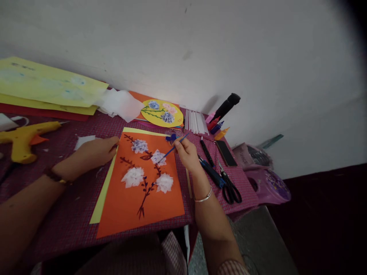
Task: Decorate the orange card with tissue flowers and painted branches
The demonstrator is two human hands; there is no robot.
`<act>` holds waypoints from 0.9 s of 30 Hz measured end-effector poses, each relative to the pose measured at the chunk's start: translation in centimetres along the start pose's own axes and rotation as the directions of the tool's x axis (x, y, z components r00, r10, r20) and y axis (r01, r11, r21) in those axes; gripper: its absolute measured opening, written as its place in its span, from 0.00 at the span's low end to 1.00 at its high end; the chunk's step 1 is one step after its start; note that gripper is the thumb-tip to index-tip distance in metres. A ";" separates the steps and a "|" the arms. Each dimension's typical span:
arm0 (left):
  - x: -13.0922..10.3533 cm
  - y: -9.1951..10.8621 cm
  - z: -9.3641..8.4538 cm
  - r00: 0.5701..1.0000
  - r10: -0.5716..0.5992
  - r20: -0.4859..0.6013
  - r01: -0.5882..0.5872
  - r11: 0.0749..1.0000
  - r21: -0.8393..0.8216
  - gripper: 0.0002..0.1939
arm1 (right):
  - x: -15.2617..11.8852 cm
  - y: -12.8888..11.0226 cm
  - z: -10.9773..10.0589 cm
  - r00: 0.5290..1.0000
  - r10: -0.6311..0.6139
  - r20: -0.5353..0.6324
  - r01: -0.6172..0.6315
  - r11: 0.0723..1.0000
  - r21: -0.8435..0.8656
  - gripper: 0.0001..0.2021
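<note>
My right hand (187,152) is closed around a thin blue paintbrush (171,150). The brush tip touches a white paper flower (158,157) with purple-blue dabs, on an orange sheet of paper (169,206). Another flower (139,146), at the upper left, is also tinted purple-blue. Two flowers lower on the sheet, one at the left (133,177) and one at the right (164,183), look white. Dark painted stems and leaves run between them. At the sheet's left edge, my left hand (104,149) is closed with its fingertips on the orange paper. Beneath that lies a yellow sheet (99,214).
Blue paint (171,138) sits just behind my right hand. To the right lie scissors (229,189), a blue-handled tool (212,173), a marker (207,152) and a phone (226,153). A yellow glue gun (23,139) is at left; glue sticks (196,121) and a flower card (162,114) are behind.
</note>
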State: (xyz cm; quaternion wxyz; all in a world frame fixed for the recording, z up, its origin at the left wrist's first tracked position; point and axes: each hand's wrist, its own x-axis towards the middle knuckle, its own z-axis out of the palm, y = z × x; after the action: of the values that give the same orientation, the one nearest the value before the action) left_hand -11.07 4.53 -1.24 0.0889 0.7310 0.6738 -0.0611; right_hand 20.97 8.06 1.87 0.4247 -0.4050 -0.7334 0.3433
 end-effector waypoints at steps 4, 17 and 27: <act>-0.1 0.1 -0.1 1.000 0.004 -0.002 -0.004 1.000 -0.008 0.14 | 0.0 -0.1 -0.4 0.998 -0.030 -0.051 0.027 0.998 -0.048 0.15; -0.1 0.1 -0.1 1.000 -0.010 0.005 0.010 1.000 -0.004 0.13 | -0.1 -0.3 -0.4 0.999 -0.024 -0.031 0.023 1.000 -0.003 0.13; 0.0 0.0 -0.1 1.000 0.000 0.012 0.000 1.000 -0.005 0.15 | 0.0 -0.2 -0.5 0.998 -0.024 -0.065 0.024 1.000 -0.005 0.13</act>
State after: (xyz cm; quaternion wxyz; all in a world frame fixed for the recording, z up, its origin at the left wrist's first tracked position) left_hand -11.05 4.50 -1.18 0.0945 0.7305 0.6734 -0.0638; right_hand 21.37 8.06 2.20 0.4515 -0.4080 -0.7247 0.3233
